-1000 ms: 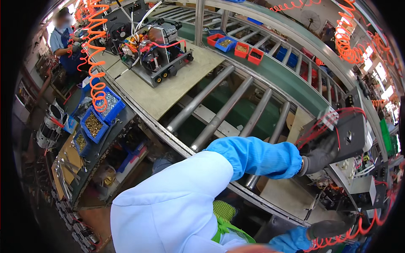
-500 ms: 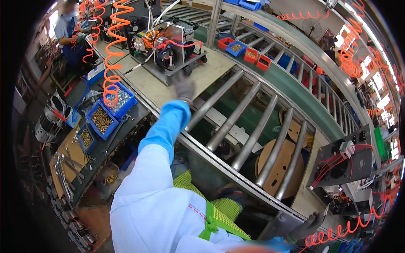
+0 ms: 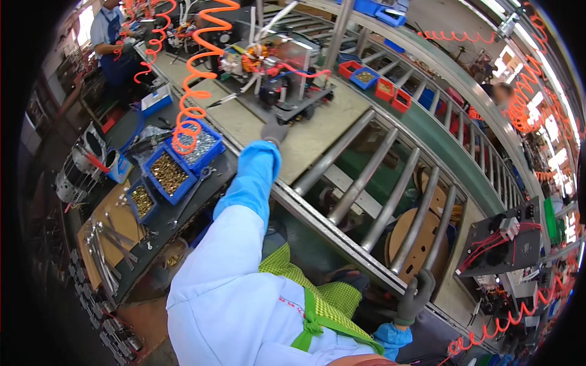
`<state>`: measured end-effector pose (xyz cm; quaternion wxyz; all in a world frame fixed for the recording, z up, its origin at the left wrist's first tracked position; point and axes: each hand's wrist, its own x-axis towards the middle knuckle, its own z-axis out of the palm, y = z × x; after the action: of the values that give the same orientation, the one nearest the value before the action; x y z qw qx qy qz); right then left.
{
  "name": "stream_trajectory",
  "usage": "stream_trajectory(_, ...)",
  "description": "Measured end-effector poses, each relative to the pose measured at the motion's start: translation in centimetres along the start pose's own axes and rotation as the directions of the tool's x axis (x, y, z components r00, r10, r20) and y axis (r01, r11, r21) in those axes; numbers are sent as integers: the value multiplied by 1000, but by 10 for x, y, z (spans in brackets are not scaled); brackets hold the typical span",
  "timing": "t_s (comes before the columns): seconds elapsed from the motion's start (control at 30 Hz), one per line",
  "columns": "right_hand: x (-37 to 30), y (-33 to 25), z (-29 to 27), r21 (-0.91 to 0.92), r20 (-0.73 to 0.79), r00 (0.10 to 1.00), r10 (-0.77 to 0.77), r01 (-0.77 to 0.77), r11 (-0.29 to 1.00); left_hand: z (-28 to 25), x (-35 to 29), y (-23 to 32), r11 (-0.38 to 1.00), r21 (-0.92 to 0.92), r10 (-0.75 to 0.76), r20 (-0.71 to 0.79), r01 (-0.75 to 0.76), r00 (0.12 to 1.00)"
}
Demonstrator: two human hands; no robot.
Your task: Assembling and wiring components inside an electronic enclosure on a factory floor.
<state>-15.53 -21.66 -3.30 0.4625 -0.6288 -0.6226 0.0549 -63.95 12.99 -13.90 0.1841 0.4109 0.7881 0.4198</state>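
Note:
My left hand (image 3: 274, 131), in a dark grey glove, reaches forward to the near edge of a machine assembly (image 3: 284, 79). It meets or overlaps the dark metal base frame (image 3: 305, 105); its fingers are foreshortened, and I cannot tell whether they grip. The assembly carries copper-coloured coils, a clear upright panel and red and white wires, and stands on a pale board (image 3: 329, 125). At the lower right, my right hand (image 3: 416, 297), gloved alike, is raised beside the conveyor's near rail. Its fingers are stretched and slightly apart, with nothing in them.
Metal rollers (image 3: 363, 177) run rightward from the board. On the left bench, blue bins (image 3: 169, 177) hold fasteners near a wrench (image 3: 188, 198). An orange coiled hose (image 3: 198, 94) hangs before the assembly. A dark panel with red wires (image 3: 503, 238) stands right. Another person (image 3: 108, 33) works far left.
My right hand has come up and left, toward the conveyor rail. My left hand has shifted left along the assembly's base. The whole view has moved, sliding the scene rightward.

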Motion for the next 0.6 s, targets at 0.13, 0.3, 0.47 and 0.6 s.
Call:
stream_trajectory(0.13, 23, -34, 59, 95, 190, 971, -145, 129, 987, 23, -38, -3, 989, -82, 125, 59, -120, 990)
stream_trajectory(0.3, 59, -41, 123, 291, 327, 899, -290, 196, 936, 60, -118, 35, 964, -111, 261, 241, -241, 935)
stream_trajectory(0.47, 114, -5, 193, 273, 324, 936, -135, 44, 961, 89, -197, 49, 916, -227, 400, 441, -332, 803)
stream_trajectory(0.6, 164, 60, 218, 73, 198, 979, -37, 23, 997, 78, -240, 87, 790, -401, 607, 617, -464, 501)
